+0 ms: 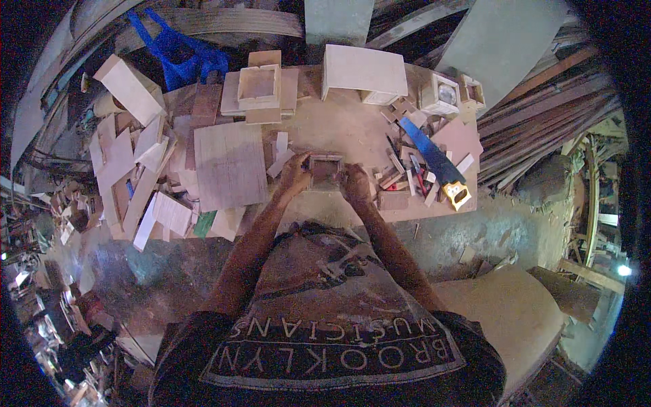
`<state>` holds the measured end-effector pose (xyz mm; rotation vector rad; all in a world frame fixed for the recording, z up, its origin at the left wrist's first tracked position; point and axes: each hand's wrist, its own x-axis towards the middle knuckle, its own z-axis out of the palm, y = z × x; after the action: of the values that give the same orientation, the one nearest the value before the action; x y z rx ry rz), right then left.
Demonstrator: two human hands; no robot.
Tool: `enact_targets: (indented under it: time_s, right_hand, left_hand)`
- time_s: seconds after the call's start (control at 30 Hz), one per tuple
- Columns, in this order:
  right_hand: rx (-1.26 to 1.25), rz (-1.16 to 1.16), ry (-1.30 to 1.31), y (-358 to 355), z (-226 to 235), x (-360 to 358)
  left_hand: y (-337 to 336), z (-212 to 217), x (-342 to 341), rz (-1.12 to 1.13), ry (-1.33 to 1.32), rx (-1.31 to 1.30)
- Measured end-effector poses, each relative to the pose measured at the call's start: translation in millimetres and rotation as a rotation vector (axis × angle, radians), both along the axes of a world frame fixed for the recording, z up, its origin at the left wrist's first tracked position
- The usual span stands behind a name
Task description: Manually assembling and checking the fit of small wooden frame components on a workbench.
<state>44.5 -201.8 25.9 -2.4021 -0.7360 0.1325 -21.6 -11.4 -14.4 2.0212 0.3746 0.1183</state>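
We see a small square open wooden frame (pixel 325 171) resting on the dusty plywood workbench (pixel 339 129), near its front edge and directly ahead of the person's chest, and both hands close on it from opposite sides. The left hand (pixel 294 176) clasps the frame's left wall, fingers curled over the upper edge, while the right hand (pixel 354 182) clasps the right wall in the same manner, so the frame sits squarely between the two palms with its dark hollow centre showing. Just left of the left hand lies a large flat square plywood panel (pixel 230 165), and beyond it a heap of pale wooden offcuts (pixel 132 169) spreads toward the bench's left end. To the right of the right hand lies a handsaw with a blue blade and yellow handle (pixel 437 163), angled away from the frame among short scraps of wood (we cannot make out the small tools mixed in with them). Farther back stand a shallow square wooden box (pixel 258 85) on stacked boards and a larger pale rectangular wooden box (pixel 364 72), both well apart from the hands.
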Motion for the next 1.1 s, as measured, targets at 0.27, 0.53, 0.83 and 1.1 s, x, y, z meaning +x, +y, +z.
enact_targets:
  time_s: [0.27, 0.53, 0.83, 1.1]
  right_hand:
    - [0.105, 0.081, -0.076, 3.2, -4.4, 0.9]
    - [0.014, 0.023, 0.103, 4.4, -15.4, 3.5]
    - [0.238, 0.142, -0.115, 4.9, 2.8, 22.3]
    - [0.241, 0.045, 0.126, 6.4, 5.3, 24.5]
  left_hand:
    - [-2.6, -0.5, -4.9, 0.044, -0.112, 0.076]
    - [4.7, -3.2, -6.0, -0.002, -0.083, 0.162]
    - [-0.4, 20.3, -1.6, 0.03, 0.038, 0.087]
    - [5.3, -11.7, -2.7, 0.006, -0.104, 0.109]
